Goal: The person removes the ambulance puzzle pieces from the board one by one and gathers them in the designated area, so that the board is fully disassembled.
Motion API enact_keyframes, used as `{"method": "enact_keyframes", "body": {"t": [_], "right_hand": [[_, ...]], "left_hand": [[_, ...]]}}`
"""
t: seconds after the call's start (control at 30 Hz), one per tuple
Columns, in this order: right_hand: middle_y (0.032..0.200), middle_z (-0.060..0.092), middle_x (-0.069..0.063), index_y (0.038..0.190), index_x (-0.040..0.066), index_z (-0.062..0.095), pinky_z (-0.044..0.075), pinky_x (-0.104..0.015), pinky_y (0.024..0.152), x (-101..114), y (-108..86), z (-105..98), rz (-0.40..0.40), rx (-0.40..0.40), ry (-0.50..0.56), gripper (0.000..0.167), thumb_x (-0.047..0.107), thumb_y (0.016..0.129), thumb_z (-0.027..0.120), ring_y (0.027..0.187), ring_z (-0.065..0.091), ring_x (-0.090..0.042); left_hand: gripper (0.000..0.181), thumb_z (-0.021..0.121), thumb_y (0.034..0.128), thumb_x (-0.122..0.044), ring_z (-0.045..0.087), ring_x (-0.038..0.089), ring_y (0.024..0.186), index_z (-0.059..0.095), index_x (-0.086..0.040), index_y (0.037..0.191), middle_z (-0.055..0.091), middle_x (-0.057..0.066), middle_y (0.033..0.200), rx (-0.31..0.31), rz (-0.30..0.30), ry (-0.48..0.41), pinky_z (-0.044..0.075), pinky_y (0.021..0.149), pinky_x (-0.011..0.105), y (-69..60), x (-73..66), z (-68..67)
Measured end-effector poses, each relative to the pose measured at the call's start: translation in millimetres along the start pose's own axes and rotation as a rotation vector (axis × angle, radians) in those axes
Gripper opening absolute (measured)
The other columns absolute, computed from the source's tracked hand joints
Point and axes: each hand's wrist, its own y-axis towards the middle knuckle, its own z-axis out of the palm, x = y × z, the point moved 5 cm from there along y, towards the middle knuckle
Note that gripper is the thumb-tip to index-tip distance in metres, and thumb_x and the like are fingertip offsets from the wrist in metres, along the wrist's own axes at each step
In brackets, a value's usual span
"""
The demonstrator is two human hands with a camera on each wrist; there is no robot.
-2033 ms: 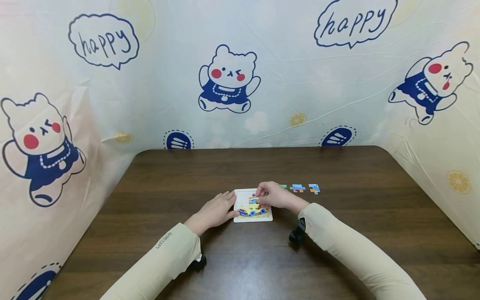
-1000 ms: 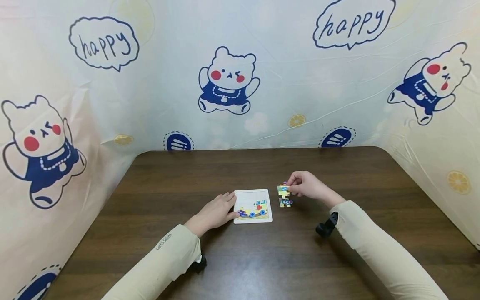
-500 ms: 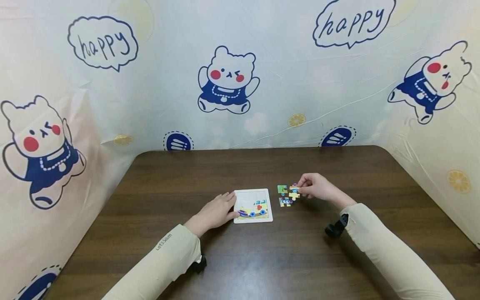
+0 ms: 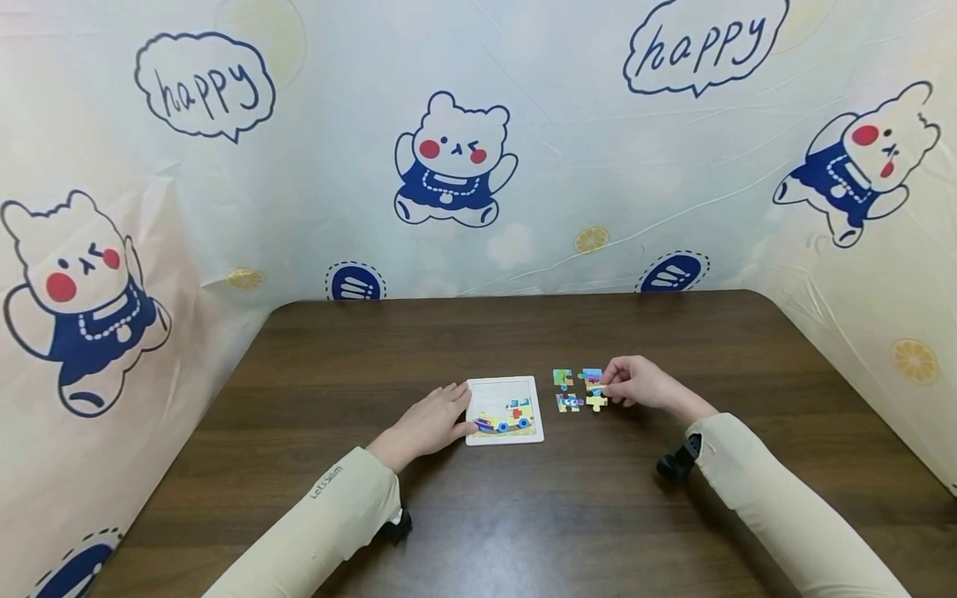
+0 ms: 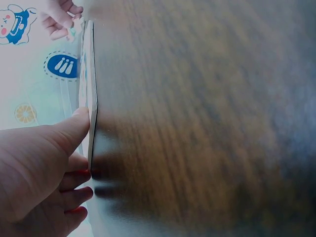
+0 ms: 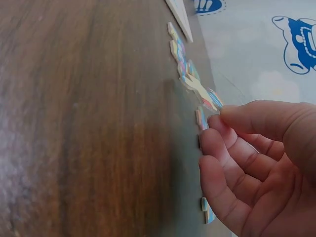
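In the head view, a white puzzle frame (image 4: 504, 381) holds joined pieces showing a yellow vehicle along its lower part. My left hand (image 4: 428, 422) touches the frame's left edge, fingers extended; the left wrist view shows the thumb (image 5: 74, 129) against its rim. My right hand (image 4: 641, 386) pinches a yellow puzzle piece (image 4: 596, 402) between thumb and forefinger, tilted up in the right wrist view. Around it lie a green piece (image 4: 562, 378), a blue and pink piece (image 4: 591, 375) and a piece with blue wheels (image 4: 569, 403).
Another loose piece (image 6: 210, 213) shows below my right fingers in the right wrist view; in the head view the hand hides it. The brown table (image 4: 374, 349) ends at a patterned cloth (image 4: 553, 166) behind. Each wrist carries a black camera.
My right hand has carried the yellow piece out of the frame, over the loose pieces and farther right, then slightly nearer me. The left hand has stayed at the frame's edge.
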Motion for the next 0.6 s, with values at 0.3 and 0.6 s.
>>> {"method": "enact_keyframes", "body": {"t": [0.3, 0.6], "right_hand": [[0.067, 0.055, -0.005, 0.086, 0.000, 0.060, 0.047, -0.032, 0.052, -3.6, 0.0, 0.9, 0.021, -0.013, -0.062, 0.006, 0.005, 0.086, 0.063, 0.061, 0.051, -0.018], [0.067, 0.055, -0.003, 0.081, 0.002, 0.062, 0.045, -0.031, 0.053, -5.0, 1.9, 3.0, 0.022, -0.012, -0.148, 0.004, 0.004, 0.085, 0.063, 0.057, 0.049, -0.016]], "left_hand": [[0.062, 0.054, 0.0919, -0.038, 0.032, 0.031, 0.130, 0.043, 0.005, 0.134, 0.036, 0.018, 0.141, 0.005, 0.001, -0.002, 0.024, 0.106, 0.042, -0.5, -1.0, -1.7], [0.062, 0.054, 0.0920, -0.039, 0.032, 0.032, 0.130, 0.043, 0.006, 0.134, 0.036, 0.019, 0.141, 0.003, 0.004, -0.004, 0.025, 0.105, 0.042, -1.1, -1.8, -2.4]]}}
